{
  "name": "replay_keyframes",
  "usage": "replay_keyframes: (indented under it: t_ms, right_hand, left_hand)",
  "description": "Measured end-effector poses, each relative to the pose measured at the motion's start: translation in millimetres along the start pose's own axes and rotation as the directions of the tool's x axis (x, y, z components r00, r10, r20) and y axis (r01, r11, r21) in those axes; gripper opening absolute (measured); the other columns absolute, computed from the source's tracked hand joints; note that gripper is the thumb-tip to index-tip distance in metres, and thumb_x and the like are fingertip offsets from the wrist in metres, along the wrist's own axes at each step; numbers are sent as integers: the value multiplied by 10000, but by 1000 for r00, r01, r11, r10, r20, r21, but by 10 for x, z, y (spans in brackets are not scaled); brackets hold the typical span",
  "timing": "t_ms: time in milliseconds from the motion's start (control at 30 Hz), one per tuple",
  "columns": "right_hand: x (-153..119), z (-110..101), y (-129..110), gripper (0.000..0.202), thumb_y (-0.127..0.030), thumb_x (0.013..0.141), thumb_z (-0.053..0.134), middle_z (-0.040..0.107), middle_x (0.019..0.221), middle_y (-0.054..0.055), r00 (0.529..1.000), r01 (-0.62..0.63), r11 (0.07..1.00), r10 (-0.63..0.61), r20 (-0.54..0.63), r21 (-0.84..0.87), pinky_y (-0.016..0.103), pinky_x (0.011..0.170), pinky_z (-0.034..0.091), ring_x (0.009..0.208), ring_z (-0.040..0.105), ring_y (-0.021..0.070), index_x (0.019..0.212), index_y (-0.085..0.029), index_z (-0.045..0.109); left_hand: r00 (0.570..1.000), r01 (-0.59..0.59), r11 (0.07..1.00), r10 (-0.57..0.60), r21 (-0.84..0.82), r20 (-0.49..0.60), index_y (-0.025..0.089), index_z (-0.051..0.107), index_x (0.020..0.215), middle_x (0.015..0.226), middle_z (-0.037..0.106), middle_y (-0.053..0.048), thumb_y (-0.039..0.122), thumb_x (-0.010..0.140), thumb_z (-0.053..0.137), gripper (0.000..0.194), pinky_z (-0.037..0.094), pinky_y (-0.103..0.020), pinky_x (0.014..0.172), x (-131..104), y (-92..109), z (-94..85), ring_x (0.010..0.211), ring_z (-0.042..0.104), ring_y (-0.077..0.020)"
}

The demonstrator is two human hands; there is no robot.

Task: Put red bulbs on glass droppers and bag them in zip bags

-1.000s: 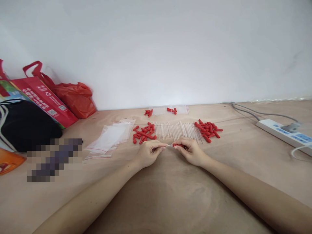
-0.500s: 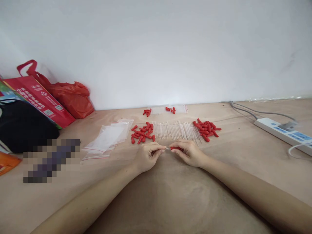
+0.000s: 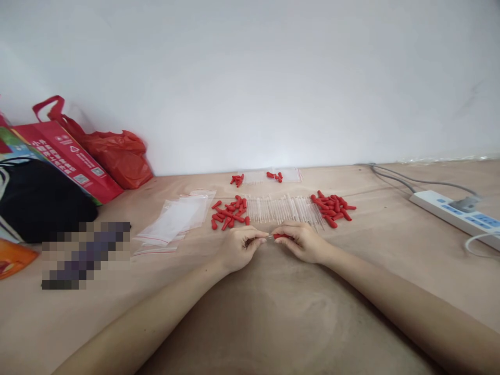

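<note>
My left hand (image 3: pixel 242 248) is closed in a pinch on a thin clear glass tube (image 3: pixel 270 237), most of which its fingers hide. My right hand (image 3: pixel 301 242) pinches a red rubber dropper bulb (image 3: pixel 282 236). Tube and bulb meet end to end between the two hands; how deep the tube sits in the bulb I cannot tell. Just beyond the hands lies a row of clear glass tubes (image 3: pixel 279 209). A pile of red bulbs (image 3: pixel 229 212) flanks the row on the left, and another pile of red bulbs (image 3: pixel 335 208) on the right.
Clear zip bags (image 3: pixel 175 221) lie left of the bulbs. Farther back are small bulbs (image 3: pixel 237 180), more bulbs (image 3: pixel 274 176) and a bag (image 3: pixel 291 175) by the wall. A power strip (image 3: pixel 457 211) lies right; a red bag (image 3: pixel 66 156) and black bag (image 3: pixel 42 198) stand left.
Both hands keep their grip on the tube and bulb, almost in place. The whole view has shifted slightly, with things appearing a little farther right.
</note>
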State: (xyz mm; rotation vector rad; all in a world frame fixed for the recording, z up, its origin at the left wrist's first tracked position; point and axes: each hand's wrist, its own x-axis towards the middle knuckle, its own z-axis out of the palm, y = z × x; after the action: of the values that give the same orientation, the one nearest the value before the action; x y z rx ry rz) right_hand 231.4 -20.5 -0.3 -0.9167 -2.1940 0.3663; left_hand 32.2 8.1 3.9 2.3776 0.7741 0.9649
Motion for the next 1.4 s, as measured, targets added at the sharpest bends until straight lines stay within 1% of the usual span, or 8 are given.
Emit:
replay_keyframes:
  t_ms: [300,500,667,800,933,1067,1233,1400]
  right_hand:
    - [-9,17,-11,141,-244,796,506,611,768,47,990,-135,960,141,-7,245,265,657,419,694,543,132,841,-178,623]
    - [39,108,7,290,-317,636,695,565,671,-34,852,-341,495,522,40,799,230,583,394,582,484,81,870,-204,567]
    - [88,210,-163,220,-346,641,690,503,591,-51,835,-268,394,551,8,879,216,556,359,548,427,63,685,-182,551]
    - [166,102,-160,243,-367,663,659,573,695,-25,807,-225,357,589,-32,907,215,553,361,548,438,57,677,-183,501]
    - [181,-286,148,243,-346,628,670,608,708,2,711,-390,523,694,-113,758,215,505,358,499,440,59,704,-178,511]
    - [67,-598,518,187,-293,609,649,607,648,14,522,-694,645,757,-393,321,242,535,395,576,546,125,724,-168,569]
    - [-11,-557,686,96,-259,637,593,640,679,39,551,-799,595,672,-495,-81,256,630,413,684,599,167,672,-171,573]
    - [-7,-467,729,158,-308,672,584,647,735,66,569,-816,523,657,-494,-245,252,610,394,722,598,189,736,-164,579]
  left_hand:
    - [987,161,981,-158,-106,39,164,672,843,700,634,-22,185,766,537,157,400,-208,528,-28,36,35,575,532,-108]
    - [944,312,825,-324,-472,56,156,531,862,650,557,24,283,754,560,170,386,-181,504,52,85,69,542,489,-76]
    - [933,353,749,-331,-560,145,159,454,755,594,496,46,350,763,548,213,358,-170,446,64,133,113,467,434,-55]
    - [952,304,812,-270,-498,142,155,481,800,685,541,9,334,779,526,186,435,-224,566,42,109,117,595,520,-95]
    - [993,118,983,-115,-139,27,162,560,833,820,583,-34,257,778,540,111,421,-296,735,31,31,47,772,535,-146]
    - [999,36,997,-35,68,-14,166,574,749,793,594,-30,199,785,529,66,401,-312,766,41,-50,12,789,532,-155]
    - [1000,22,994,-23,110,3,169,576,741,782,598,-25,177,780,531,60,406,-314,765,37,-54,42,776,537,-153]
    - [999,-27,991,22,130,37,173,576,747,782,586,-22,170,779,533,54,408,-303,751,20,-31,47,775,531,-150]
